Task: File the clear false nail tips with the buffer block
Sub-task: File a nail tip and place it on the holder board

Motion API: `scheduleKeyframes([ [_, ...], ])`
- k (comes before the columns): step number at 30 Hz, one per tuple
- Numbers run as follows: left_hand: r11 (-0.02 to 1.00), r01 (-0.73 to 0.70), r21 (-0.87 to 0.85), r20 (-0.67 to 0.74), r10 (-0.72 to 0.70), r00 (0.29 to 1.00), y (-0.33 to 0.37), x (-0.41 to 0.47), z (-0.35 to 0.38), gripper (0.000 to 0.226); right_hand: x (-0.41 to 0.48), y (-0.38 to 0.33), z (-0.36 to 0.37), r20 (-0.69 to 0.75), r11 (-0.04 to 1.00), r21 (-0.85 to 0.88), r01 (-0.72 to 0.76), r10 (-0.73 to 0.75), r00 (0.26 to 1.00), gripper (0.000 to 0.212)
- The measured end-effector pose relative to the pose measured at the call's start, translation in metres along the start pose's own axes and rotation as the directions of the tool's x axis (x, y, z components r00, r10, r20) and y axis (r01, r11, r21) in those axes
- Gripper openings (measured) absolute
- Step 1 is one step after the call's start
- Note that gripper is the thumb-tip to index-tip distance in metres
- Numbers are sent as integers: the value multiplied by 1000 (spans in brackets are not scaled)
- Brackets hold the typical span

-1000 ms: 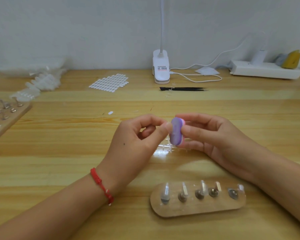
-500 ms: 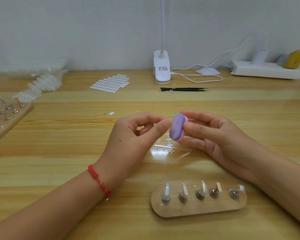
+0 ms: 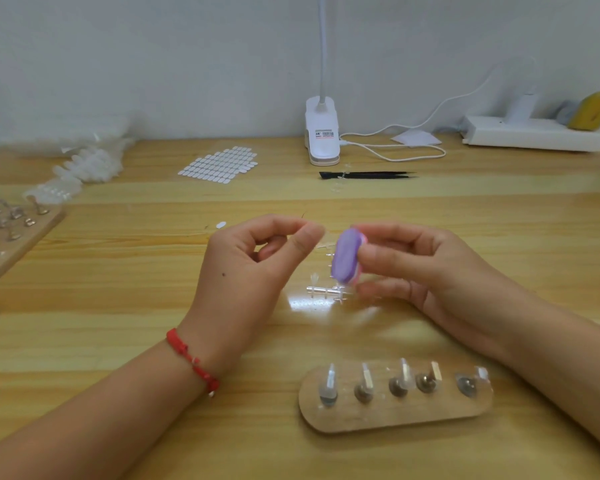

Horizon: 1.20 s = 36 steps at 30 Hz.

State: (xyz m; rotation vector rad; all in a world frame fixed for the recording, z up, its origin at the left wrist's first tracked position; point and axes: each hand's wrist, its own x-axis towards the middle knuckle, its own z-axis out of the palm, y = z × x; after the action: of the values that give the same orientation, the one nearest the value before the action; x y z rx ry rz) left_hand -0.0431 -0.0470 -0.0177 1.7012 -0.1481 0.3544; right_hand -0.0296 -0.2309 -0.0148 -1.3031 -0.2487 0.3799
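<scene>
2 bare forearms [image 3: 84,420], red knotted cord bracelet [image 3: 192,358] on left wrist, dark mole [image 3: 223,274] on left hand [image 3: 250,268]

Your one printed item, a small white label [image 3: 325,135] on the clip lamp base [image 3: 321,112], red line above dark lines, characters too small and blurred for you to read.

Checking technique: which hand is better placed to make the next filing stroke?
Right. The right hand grips the purple buffer block beside the left hand, whose pinched fingertips seem to steady a clear tip.
</scene>
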Motion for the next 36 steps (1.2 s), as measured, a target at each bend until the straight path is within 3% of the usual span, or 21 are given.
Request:
scheduleKeyframes([
  [2, 999, -32, 18, 22, 32, 999, 0, -2, 3, 16, -1, 0, 0, -22, 1000, 25, 19, -18, 1000, 24],
  [6, 990, -98, 104, -88, 107, 990, 0, 3, 0, 8, -7, 0, 9, 128, 966, -254, 39, -6, 992, 23],
  [9, 991, -100, 85, -100, 109, 989, -2, 4, -4, 9, -2, 0, 3, 48, 996, -90, 11, -7, 999, 20],
  [12, 994, -108, 24, 24, 108, 994, 1, -3, 3, 15, 1, -2, 2, -3, 996, 68, -49, 49, 999, 19],
  [16, 990, -141, -13, 141, 142, 980, 4, -8, 6, 15, -1, 0, 7, 23, 984, -177, 24, -20, 1000, 10],
  [20, 995, -81, -60, 107, 87, 990, 4, -5, 2, 12, -3, 1, 4, -5, 987, -152, 43, -44, 999, 9],
  [24, 995, -54, -86, 154, 67, 986, 9, -6, 3, 13, -4, 3, 7, 40, 960, -266, 88, -80, 996, 15],
  [36, 997, 4, -74, 256, 15, 967, 7, -7, 3, 7, -5, 0, 8, -7, 990, -134, 49, -51, 999, 18],
])
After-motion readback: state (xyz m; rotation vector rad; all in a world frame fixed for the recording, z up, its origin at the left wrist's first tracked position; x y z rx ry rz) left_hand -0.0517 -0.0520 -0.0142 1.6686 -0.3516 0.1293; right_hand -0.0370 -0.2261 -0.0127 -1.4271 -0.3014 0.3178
